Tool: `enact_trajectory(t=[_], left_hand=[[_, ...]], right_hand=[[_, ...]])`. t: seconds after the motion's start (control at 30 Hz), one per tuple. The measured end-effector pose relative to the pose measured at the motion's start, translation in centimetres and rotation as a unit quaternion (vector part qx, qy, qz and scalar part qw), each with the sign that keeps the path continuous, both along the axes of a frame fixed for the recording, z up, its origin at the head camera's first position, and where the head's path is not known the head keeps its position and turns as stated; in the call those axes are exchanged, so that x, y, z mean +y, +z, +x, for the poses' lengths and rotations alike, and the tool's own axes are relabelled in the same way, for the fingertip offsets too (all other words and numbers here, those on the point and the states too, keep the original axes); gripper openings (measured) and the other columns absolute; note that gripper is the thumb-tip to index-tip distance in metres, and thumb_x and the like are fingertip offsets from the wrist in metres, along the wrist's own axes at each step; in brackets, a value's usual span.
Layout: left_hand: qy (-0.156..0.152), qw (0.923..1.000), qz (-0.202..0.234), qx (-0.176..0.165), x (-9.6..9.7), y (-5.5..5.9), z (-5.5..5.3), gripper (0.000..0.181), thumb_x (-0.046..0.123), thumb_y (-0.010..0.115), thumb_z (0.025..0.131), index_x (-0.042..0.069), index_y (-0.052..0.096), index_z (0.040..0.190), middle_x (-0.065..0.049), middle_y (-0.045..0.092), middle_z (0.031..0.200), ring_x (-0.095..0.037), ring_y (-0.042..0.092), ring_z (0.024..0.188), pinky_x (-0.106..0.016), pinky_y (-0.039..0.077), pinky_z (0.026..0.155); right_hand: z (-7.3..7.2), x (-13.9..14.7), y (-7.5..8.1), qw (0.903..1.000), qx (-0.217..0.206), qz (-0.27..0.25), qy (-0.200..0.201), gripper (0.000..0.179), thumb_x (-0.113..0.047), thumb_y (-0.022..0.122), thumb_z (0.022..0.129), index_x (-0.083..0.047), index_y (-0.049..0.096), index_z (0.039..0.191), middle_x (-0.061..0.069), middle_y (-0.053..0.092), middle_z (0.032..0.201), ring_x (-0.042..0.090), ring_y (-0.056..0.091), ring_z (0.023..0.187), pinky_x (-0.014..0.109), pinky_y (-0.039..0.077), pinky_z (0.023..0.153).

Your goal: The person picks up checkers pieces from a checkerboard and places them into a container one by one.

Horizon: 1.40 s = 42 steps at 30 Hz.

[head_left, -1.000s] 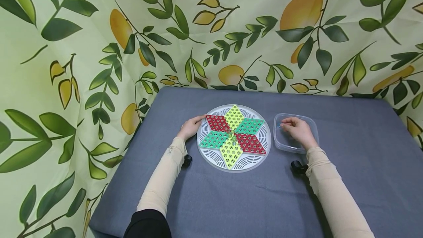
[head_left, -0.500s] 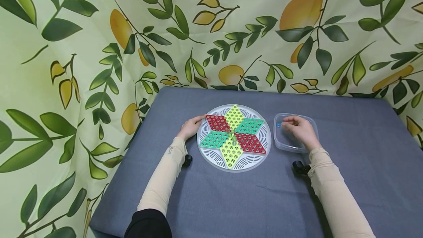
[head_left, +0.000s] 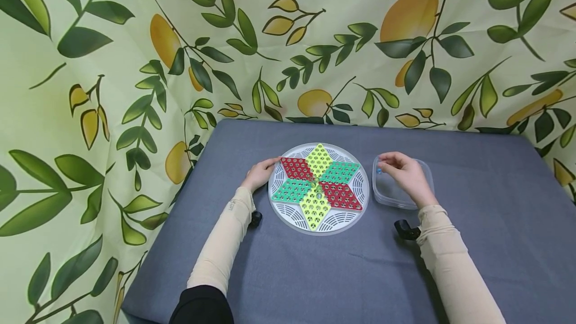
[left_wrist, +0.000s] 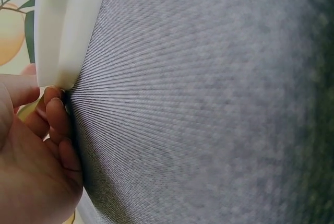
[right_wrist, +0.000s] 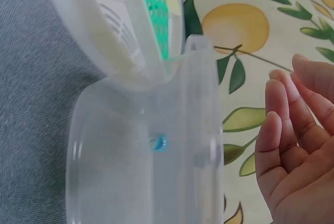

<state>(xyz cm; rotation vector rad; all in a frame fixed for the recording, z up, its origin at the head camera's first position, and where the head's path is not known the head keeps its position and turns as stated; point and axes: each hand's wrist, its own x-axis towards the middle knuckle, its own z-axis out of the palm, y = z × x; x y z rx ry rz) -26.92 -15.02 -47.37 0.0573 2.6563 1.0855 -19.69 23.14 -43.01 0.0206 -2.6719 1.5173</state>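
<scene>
My left hand (head_left: 258, 174) holds the left rim of a round Chinese checkers board (head_left: 330, 220), which has red, yellow and green star points. In the left wrist view, thumb and curled fingers (left_wrist: 57, 114) meet at the board's pale edge (left_wrist: 65, 31). A few clear marbles (head_left: 319, 195) sit around the board's middle. Over a clear plastic container (head_left: 382, 201) to the right hovers my right hand (head_left: 405, 173), its fingers loosely bent. Nothing shows between those fingers (right_wrist: 271, 135) in the right wrist view. A blue marble (right_wrist: 159, 142) lies in the container, apart from the fingertips.
A grey-blue cloth (head_left: 342, 279) covers the table. Behind and to the left hangs a curtain (head_left: 270, 39) printed with leaves and fruit. Dark wrist cameras (head_left: 407, 230) sit at both cuffs.
My right hand has lifted slightly over the container, away from the blue marble, which now shows clear of the fingertips. The left hand and the board have stayed in place.
</scene>
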Motion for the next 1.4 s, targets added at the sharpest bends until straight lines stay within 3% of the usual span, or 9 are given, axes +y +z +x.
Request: enact_trajectory(t=[0.27, 0.37, 0.47, 0.57, 0.6, 0.7, 0.93, 1.1, 1.4], left_hand=[[-0.008, 0.9999, 0.015, 0.003, 0.0, 0.5, -0.2, 0.039, 0.021, 0.043, 0.099, 0.03, 0.049, 0.137, -0.003, 0.044, 0.145, -0.024, 0.035, 0.137, -0.044, 0.027, 0.113], [-0.011, 0.9998, 0.018, 0.004, 0.0, 0.7, -0.2, 0.039, 0.02, 0.044, 0.099, 0.028, 0.049, 0.136, -0.004, 0.045, 0.144, -0.024, 0.036, 0.136, -0.042, 0.03, 0.112], [-0.001, 0.9996, 0.024, -0.013, -0.1, 0.7, -0.2, 0.038, 0.021, 0.044, 0.099, 0.032, 0.05, 0.135, -0.01, 0.06, 0.126, -0.022, 0.064, 0.095, -0.037, 0.051, 0.084], [0.011, 0.9988, 0.034, -0.035, -0.2, 0.6, -0.2, 0.038, 0.022, 0.043, 0.1, 0.035, 0.049, 0.135, -0.014, 0.063, 0.092, -0.014, 0.05, 0.05, -0.027, 0.045, 0.05], [0.015, 0.9984, 0.037, -0.041, -0.1, 0.6, -0.3, 0.038, 0.023, 0.043, 0.1, 0.036, 0.049, 0.135, -0.012, 0.059, 0.082, -0.011, 0.04, 0.043, -0.025, 0.039, 0.043], [0.017, 0.9978, 0.042, -0.048, 0.0, 0.6, -0.3, 0.038, 0.022, 0.042, 0.1, 0.036, 0.049, 0.135, -0.011, 0.053, 0.071, -0.011, 0.04, 0.041, -0.024, 0.041, 0.042], [0.03, 0.9976, 0.044, -0.044, 0.3, 0.3, -0.4, 0.038, 0.022, 0.04, 0.101, 0.036, 0.049, 0.135, -0.015, 0.064, 0.099, -0.011, 0.038, 0.039, -0.024, 0.039, 0.04], [0.03, 0.9979, 0.039, -0.041, 0.4, 0.3, -0.3, 0.038, 0.023, 0.039, 0.101, 0.037, 0.048, 0.135, -0.014, 0.06, 0.12, -0.01, 0.038, 0.039, -0.025, 0.039, 0.04], [0.024, 0.9987, 0.037, -0.025, 0.3, 0.3, 0.0, 0.037, 0.025, 0.04, 0.101, 0.038, 0.048, 0.135, -0.013, 0.059, 0.125, -0.01, 0.038, 0.039, -0.024, 0.04, 0.042]], right_hand=[[0.6, -1.2, 1.1, 0.9993, 0.027, 0.017, 0.018, 0.034, -0.032, 0.061, 0.091, -0.009, 0.063, 0.115, -0.021, 0.058, 0.086, -0.002, 0.055, 0.077, 0.016, 0.043, 0.064], [0.3, -1.3, 0.1, 0.999, 0.033, 0.019, 0.023, 0.036, -0.037, 0.061, 0.09, -0.011, 0.063, 0.114, -0.019, 0.059, 0.088, -0.002, 0.055, 0.077, 0.017, 0.043, 0.064], [0.3, -2.0, -0.5, 0.9989, 0.033, 0.014, 0.029, 0.037, -0.038, 0.06, 0.09, -0.009, 0.063, 0.114, -0.008, 0.064, 0.093, 0.0, 0.055, 0.077, 0.018, 0.044, 0.065], [0.4, -2.8, -1.2, 0.9988, 0.027, 0.008, 0.04, 0.039, -0.038, 0.06, 0.09, -0.008, 0.063, 0.115, 0.0, 0.064, 0.095, 0.002, 0.055, 0.076, 0.018, 0.044, 0.064], [0.9, -3.4, -0.5, 0.9988, 0.018, 0.005, 0.045, 0.038, -0.036, 0.061, 0.09, -0.007, 0.063, 0.114, 0.002, 0.064, 0.094, 0.005, 0.055, 0.076, 0.018, 0.044, 0.065], [0.9, -4.3, -1.1, 0.998, 0.008, -0.001, 0.062, 0.037, -0.033, 0.061, 0.09, -0.005, 0.063, 0.114, 0.002, 0.064, 0.092, 0.01, 0.056, 0.076, 0.019, 0.044, 0.064], [1.0, -6.2, -1.8, 0.9945, 0.007, -0.008, 0.104, 0.033, -0.026, 0.063, 0.09, -0.003, 0.063, 0.112, 0.015, 0.068, 0.095, 0.026, 0.061, 0.08, 0.021, 0.046, 0.065], [1.2, -7.9, -2.3, 0.9914, -0.004, -0.011, 0.13, 0.03, -0.023, 0.064, 0.089, -0.004, 0.064, 0.111, 0.012, 0.069, 0.092, 0.012, 0.059, 0.074, 0.021, 0.046, 0.062], [1.7, -10.7, -4.1, 0.987, -0.027, -0.032, 0.155, 0.023, -0.018, 0.066, 0.087, -0.004, 0.067, 0.106, 0.012, 0.07, 0.093, 0.009, 0.061, 0.076, 0.019, 0.05, 0.065]])
